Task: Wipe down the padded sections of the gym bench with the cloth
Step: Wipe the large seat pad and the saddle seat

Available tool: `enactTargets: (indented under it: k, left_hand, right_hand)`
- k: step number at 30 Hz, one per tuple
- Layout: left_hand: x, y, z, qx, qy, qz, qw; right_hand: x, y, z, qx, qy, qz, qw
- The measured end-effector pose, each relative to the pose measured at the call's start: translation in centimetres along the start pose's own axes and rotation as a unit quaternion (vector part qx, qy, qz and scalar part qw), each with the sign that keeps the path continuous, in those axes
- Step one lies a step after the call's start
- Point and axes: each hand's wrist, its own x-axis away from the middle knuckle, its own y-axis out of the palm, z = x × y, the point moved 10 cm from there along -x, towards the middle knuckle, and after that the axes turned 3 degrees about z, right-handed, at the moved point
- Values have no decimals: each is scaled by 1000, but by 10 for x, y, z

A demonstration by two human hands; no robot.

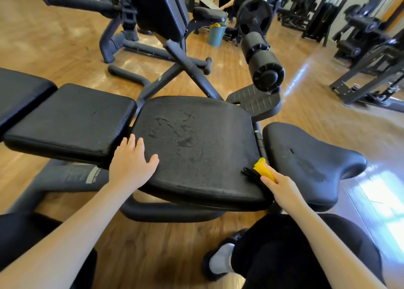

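Observation:
A black gym bench lies across the view in padded sections: a worn middle pad (196,148), a rectangular pad (70,122) to its left, another pad (19,89) at the far left, and a contoured seat pad (306,164) on the right. My left hand (131,161) rests flat, fingers spread, on the middle pad's near left corner. My right hand (282,190) holds a yellow cloth (263,169) with a black edge against that pad's near right corner, beside the gap to the seat pad.
A foam roller arm (262,61) with a weight plate juts over the bench's far right. Behind stands an inclined bench (157,10), and a teal bucket (215,34) sits on the wooden floor. Dark machines (367,48) line the right. My knees and one shoe (220,260) are below.

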Motion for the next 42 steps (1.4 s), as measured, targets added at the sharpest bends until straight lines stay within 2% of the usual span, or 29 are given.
enactTargets:
  k: [5,10,16,18,20,25,27,31,35,39,42]
  left_hand:
    - [10,4,10,4,18,5,1000]
    - [3,-7,20,19,39,18,999]
    - [7,-3,17,-1,45,22,999]
    - [7,-4,15,-8,46,22,999]
    - [4,-7,15,-9,50,25,998]
    - [5,-11,24,4,67,22,997]
    - [8,-12,27,10,78,26,997]
    - [13,-14,26,7,87,29,996]
    - [18,-13,18,5,84,31,996]
    - [24,-10,25,10,97,29,995]
    - [26,-10,36,9,109,25,994]
  right_hand:
    - [5,-16,5,-2,10,-4,1000]
    - [-24,-17,-27,-72,-45,-4,996]
    - [30,-11,0,-136,-44,47,989]
    - [47,-7,3,-101,-62,53,992]
    - [48,-5,-4,-17,-95,55,994]
    - [48,-7,-18,104,-149,51,982]
    - [60,-1,-33,150,-203,57,966]
    - [81,25,-78,247,-323,90,909]
    - [88,39,-76,268,-394,69,877]
    - [86,5,-36,268,-351,77,894]
    - [94,1,-42,245,-337,123,901]
